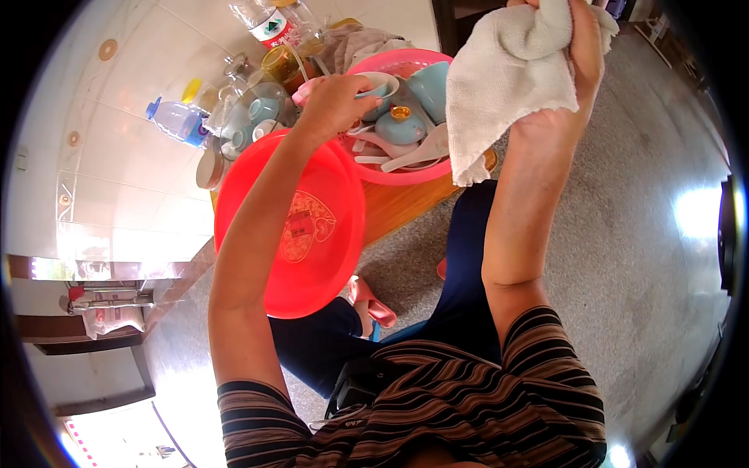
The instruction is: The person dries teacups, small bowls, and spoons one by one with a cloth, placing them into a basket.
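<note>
My left hand (337, 107) reaches to the left rim of the pink basin (406, 178), its fingers pinched on a small light blue bowl (374, 95). In that basin lie a blue lidded pot (400, 129), a larger blue bowl (431, 87) and white spoons (421, 151). Raised at the upper right, my right hand (581, 58) grips a white cloth (499, 82) that hangs down and hides part of the fingers. A red basin (343, 226) with a printed floral pattern stands tilted below my left forearm.
Along the tiled wall are a plastic bottle with a blue cap (178, 122), a red-labelled bottle (273, 27), glass jars (285, 66) and a grey cloth (363, 47). The basins rest on a wooden table (398, 204). My legs are below it.
</note>
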Demonstrator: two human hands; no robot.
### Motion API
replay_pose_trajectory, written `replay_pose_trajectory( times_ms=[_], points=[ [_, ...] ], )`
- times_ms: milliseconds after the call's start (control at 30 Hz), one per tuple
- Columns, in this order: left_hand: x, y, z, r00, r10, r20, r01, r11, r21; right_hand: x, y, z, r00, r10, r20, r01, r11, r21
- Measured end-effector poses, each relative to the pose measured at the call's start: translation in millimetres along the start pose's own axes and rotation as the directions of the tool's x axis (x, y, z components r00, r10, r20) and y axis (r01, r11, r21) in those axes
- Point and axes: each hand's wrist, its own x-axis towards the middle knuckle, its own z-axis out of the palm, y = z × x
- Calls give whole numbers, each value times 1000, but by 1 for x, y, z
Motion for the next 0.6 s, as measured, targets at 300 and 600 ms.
replay_pose_trajectory(
  times_ms=[300, 600],
  points=[
    [-5, -44, 2, 982, -92, -164, -6, 857, -515, -13, 48, 19, 993, -106, -52, 98, 986, -138],
    [-90, 34, -16, 859, -376, -347, -247, 290, -925, -73, 109, 37, 654, -39, 755, 723, 324, -610]
  ],
)
